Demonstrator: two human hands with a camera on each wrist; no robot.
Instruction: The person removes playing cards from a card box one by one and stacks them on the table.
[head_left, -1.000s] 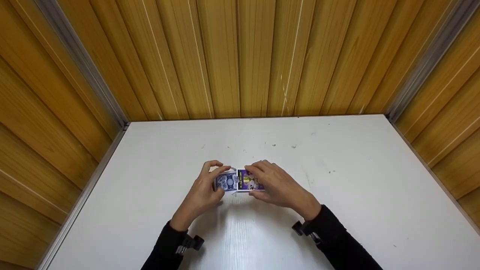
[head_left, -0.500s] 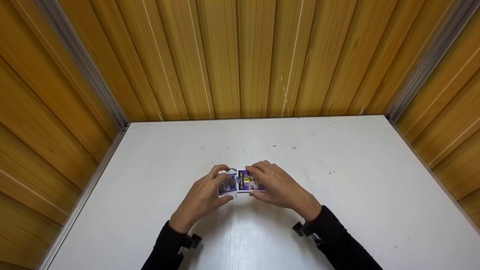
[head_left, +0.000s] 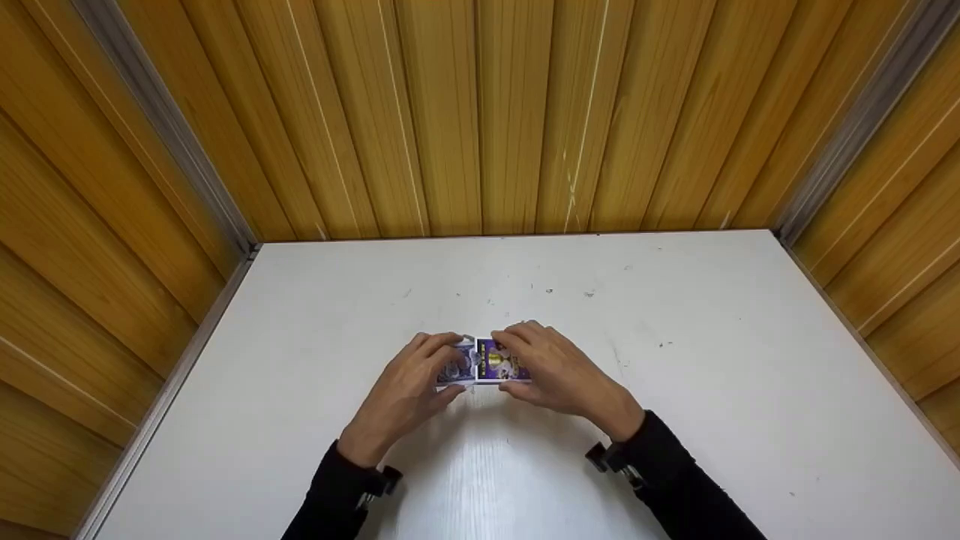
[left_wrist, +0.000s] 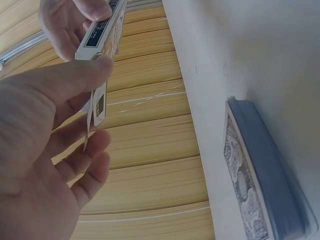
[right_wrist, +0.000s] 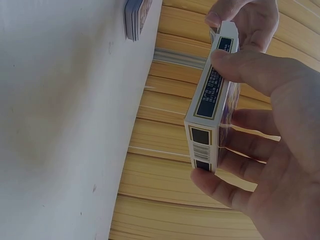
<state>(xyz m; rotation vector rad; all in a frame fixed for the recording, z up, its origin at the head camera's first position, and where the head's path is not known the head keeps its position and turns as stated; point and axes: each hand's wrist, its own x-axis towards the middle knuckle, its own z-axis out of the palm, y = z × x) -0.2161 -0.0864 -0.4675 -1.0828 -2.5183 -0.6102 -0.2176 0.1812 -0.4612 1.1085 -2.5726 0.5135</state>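
Note:
A purple card box is held just above the white table by both hands. My right hand grips its body between thumb and fingers, as the right wrist view shows on the box. My left hand pinches the open flap at the box's left end, thumb on top. A deck of blue-backed cards lies flat on the table under the left hand; it also shows as the deck in the right wrist view.
Wooden panelled walls close the table in at the back and both sides, with metal strips in the corners. Both arms wear black sleeves.
My left hand's fingers have slid right onto the box's left end and now cover most of the deck. The right hand and the box have stayed put.

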